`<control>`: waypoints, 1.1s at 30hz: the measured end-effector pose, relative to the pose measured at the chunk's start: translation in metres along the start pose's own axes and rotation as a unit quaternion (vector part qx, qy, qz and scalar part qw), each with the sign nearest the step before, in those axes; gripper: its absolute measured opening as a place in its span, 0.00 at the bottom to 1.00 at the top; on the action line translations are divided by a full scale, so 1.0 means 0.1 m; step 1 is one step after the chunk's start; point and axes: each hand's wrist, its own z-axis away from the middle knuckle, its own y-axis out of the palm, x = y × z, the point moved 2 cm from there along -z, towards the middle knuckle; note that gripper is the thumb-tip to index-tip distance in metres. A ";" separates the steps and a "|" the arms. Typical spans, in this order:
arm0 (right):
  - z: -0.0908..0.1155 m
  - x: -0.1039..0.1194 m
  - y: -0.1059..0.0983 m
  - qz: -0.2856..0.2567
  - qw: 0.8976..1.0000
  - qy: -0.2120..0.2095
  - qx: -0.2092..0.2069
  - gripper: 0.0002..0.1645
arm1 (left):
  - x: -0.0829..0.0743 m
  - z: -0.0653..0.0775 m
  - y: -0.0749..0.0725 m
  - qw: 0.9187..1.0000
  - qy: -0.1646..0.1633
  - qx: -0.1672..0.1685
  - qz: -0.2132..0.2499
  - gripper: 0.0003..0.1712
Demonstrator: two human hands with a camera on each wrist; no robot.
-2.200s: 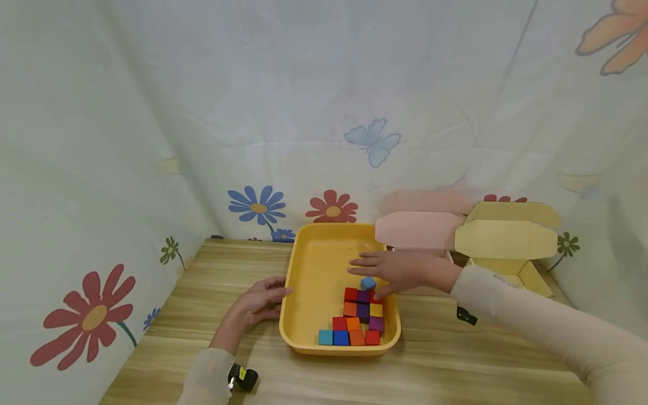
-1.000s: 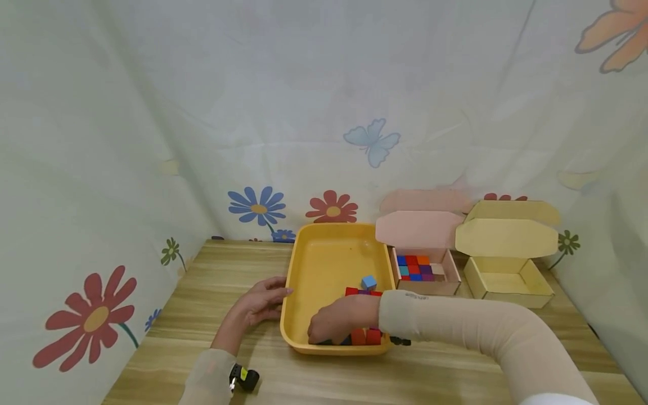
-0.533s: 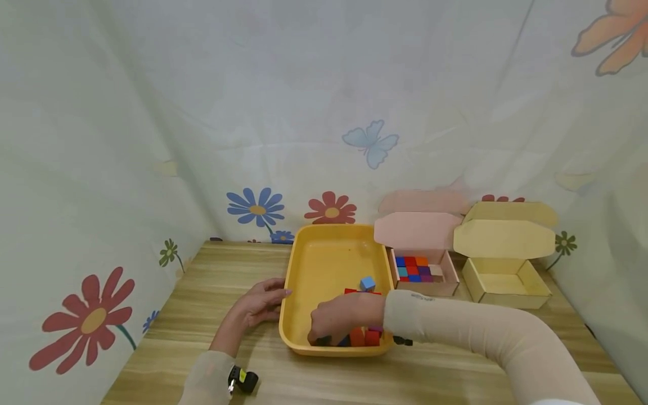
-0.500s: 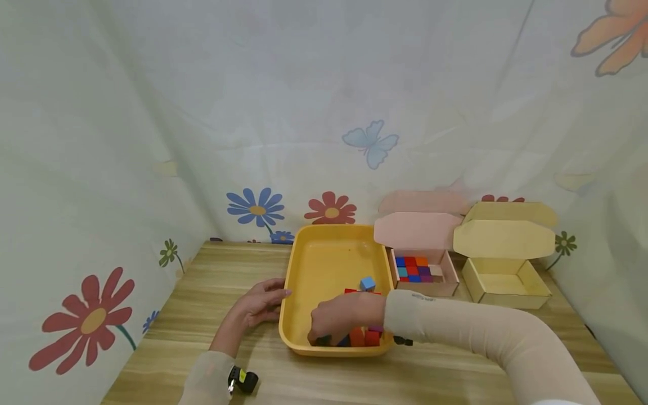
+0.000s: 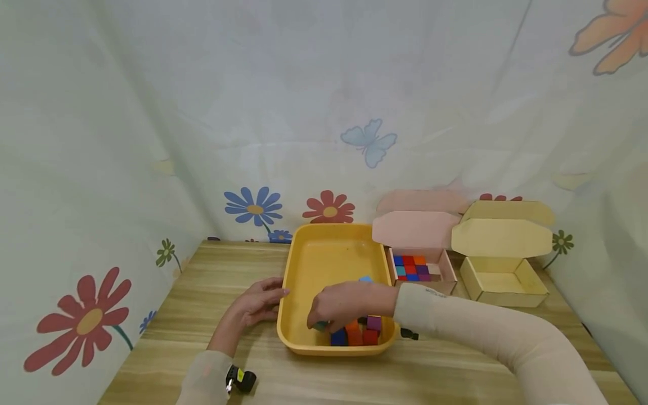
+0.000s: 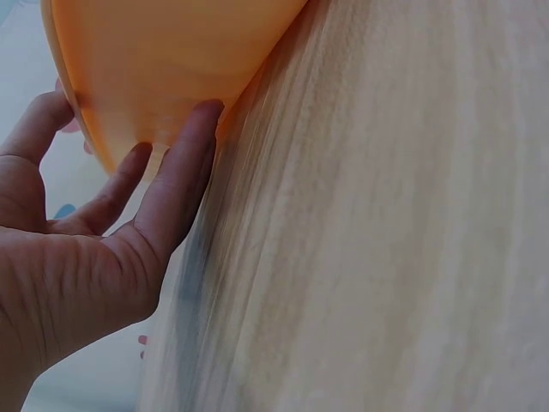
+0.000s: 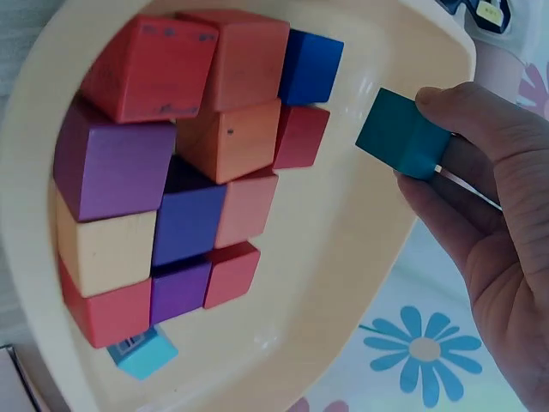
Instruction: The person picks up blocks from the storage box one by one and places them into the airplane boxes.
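My right hand (image 5: pixel 336 305) pinches a teal cube (image 7: pixel 403 133) between thumb and fingers. In the right wrist view the cube sits apart from the other blocks, over the inside of the yellow tray (image 5: pixel 316 259). Several colored cubes stay packed together on the tray's right and near side, among them a dark blue cube (image 7: pixel 311 67), a purple cube (image 7: pixel 113 159) and a light blue cube (image 7: pixel 144 352). My left hand (image 5: pixel 259 302) rests at the tray's left side. Its thumb touches the rim and its extended fingers lie against the outer wall in the left wrist view.
Right of the tray stands a pink box (image 5: pixel 434 285) with its lid up, holding rows of colored cubes. Beside it is a pale yellow box (image 5: pixel 511 298), lid also up. A flower-printed curtain (image 5: pixel 283 112) hangs behind the wooden table (image 5: pixel 223 259).
My right hand moved from the tray's right side to its near left corner, took hold of the teal cube there and lifted it slightly. My left hand has kept its place.
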 end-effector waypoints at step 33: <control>1.14 -0.53 0.11 -0.097 0.973 0.188 -0.093 0.15 | 0.00 0.00 0.00 1.000 -0.005 0.002 0.005 0.39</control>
